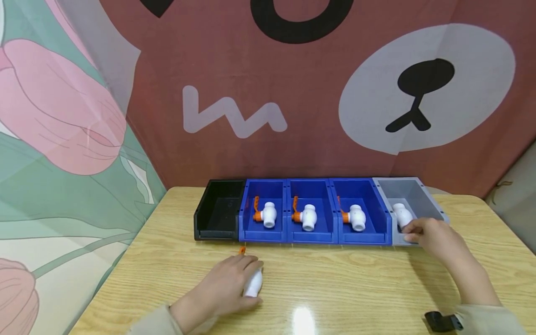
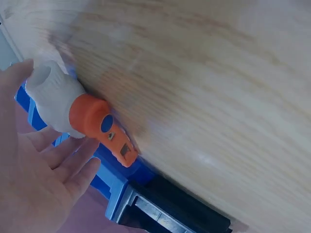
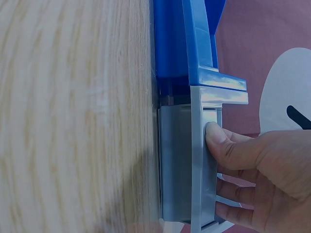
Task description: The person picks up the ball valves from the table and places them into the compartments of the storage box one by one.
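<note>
My left hand [image 1: 228, 284] grips a white ball valve [image 1: 253, 283] low over the wooden table, in front of the black and blue bins. In the left wrist view its orange lever handle [image 2: 104, 127] points away from the thumb. My right hand [image 1: 437, 239] reaches over the front of the grey bin [image 1: 435, 209], fingertips at the lower end of another white valve [image 1: 402, 215] that leans inside. In the right wrist view the thumb lies by the bin's front lip [image 3: 197, 160]; that valve is hidden, and I cannot tell whether the fingers pinch it.
Three blue bins [image 1: 311, 237] stand joined in a row, each with one white valve [image 1: 309, 217] with an orange handle. A black bin [image 1: 219, 209] adjoins them on the left. Behind the table [image 1: 335, 288] hangs a printed cloth [image 1: 234, 153]. A black object [image 1: 439, 321] is near my right sleeve.
</note>
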Tool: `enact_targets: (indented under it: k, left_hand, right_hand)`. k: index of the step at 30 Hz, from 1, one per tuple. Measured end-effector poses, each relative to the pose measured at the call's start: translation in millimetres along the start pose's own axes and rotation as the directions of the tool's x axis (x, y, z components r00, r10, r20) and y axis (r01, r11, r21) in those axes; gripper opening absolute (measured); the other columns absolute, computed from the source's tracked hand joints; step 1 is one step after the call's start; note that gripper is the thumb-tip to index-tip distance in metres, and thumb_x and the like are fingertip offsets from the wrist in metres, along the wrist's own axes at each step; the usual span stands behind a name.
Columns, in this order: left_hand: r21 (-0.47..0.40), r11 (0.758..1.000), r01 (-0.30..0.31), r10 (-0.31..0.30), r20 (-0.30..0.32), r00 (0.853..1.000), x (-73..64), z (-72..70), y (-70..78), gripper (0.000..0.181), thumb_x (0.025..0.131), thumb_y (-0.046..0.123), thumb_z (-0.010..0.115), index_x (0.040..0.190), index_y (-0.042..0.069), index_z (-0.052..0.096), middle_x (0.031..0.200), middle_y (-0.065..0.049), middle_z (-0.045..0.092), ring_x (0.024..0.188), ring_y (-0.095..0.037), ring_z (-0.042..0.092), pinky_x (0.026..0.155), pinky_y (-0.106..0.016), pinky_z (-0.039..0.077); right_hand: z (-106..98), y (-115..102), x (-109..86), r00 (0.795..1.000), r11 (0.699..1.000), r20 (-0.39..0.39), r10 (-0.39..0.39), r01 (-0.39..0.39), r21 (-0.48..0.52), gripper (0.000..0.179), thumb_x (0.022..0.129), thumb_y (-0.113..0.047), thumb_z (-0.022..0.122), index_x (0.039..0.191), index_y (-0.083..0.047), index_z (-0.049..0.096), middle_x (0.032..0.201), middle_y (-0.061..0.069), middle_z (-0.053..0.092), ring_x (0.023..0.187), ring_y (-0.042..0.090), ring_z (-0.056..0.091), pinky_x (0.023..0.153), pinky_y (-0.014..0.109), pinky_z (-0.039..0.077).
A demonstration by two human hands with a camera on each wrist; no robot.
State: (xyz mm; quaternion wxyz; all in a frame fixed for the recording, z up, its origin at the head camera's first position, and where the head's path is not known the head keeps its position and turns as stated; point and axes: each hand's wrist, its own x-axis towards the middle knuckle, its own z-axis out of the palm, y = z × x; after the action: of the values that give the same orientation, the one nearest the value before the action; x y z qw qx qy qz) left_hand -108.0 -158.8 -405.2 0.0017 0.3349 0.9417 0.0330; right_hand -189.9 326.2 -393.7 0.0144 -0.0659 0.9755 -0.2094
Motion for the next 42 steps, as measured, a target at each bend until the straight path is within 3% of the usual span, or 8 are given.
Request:
enact_targets:
  k: [7,18,28,35,42]
  left_hand:
    - [0.002,1.0,-0.018,0.017,0.024,1.0,-1.1,6.1,-2.0,0.09,0.081,0.057,0.074,0.146,0.005,0.043,0.147,-0.013,0.047,0.133,-0.028,0.046,0.111,-0.043,0.037]
    - [-0.041,0.999,-0.008,0.01,0.065,0.998,0.1,12.0,-4.7,0.081,0.085,0.055,0.072,0.145,0.009,0.045,0.139,-0.007,0.051,0.126,-0.023,0.051,0.108,-0.041,0.042]
    - [-0.047,0.999,-0.022,0.022,-0.002,1.0,-1.1,14.0,-4.0,0.08,0.081,0.053,0.077,0.14,0.007,0.049,0.131,-0.007,0.053,0.117,-0.021,0.055,0.101,-0.04,0.048]
    - [-0.08,0.997,-0.015,0.013,-0.023,1.0,-0.9,12.7,-2.8,0.079,0.077,0.05,0.082,0.136,0.006,0.053,0.125,-0.005,0.054,0.108,-0.018,0.058,0.092,-0.037,0.053]
    - [-0.068,0.997,-0.026,0.024,-0.036,0.999,-1.9,10.1,-2.0,0.078,0.074,0.047,0.084,0.134,0.007,0.055,0.122,-0.004,0.055,0.107,-0.017,0.057,0.092,-0.035,0.053]
  right_hand:
    - [1,0,-1.5,1.0,1.0,-0.011,-0.011,0.011,0.004,0.006,0.087,-0.011,0.074,0.091,-0.005,0.074,0.086,0.009,0.071,0.08,0.031,0.063,0.064,0.05,0.049]
    - [1,0,-0.8,1.0,1.0,-0.012,-0.015,0.015,0.001,0.007,0.087,-0.011,0.075,0.09,-0.006,0.074,0.086,0.008,0.071,0.08,0.03,0.064,0.064,0.05,0.05]
    - [2,1,-1.0,1.0,1.0,-0.012,-0.011,0.011,0.004,0.007,0.087,-0.011,0.075,0.091,-0.005,0.074,0.086,0.009,0.071,0.081,0.031,0.064,0.065,0.051,0.05]
    - [2,1,-1.3,1.0,1.0,-0.013,-0.01,0.011,0.004,0.007,0.087,-0.011,0.075,0.091,-0.005,0.074,0.086,0.009,0.071,0.08,0.03,0.064,0.064,0.05,0.05]
    - [2,1,-1.7,1.0,1.0,-0.017,-0.017,0.017,0.005,0.007,0.087,-0.011,0.075,0.091,-0.005,0.074,0.086,0.009,0.072,0.08,0.03,0.064,0.064,0.05,0.05]
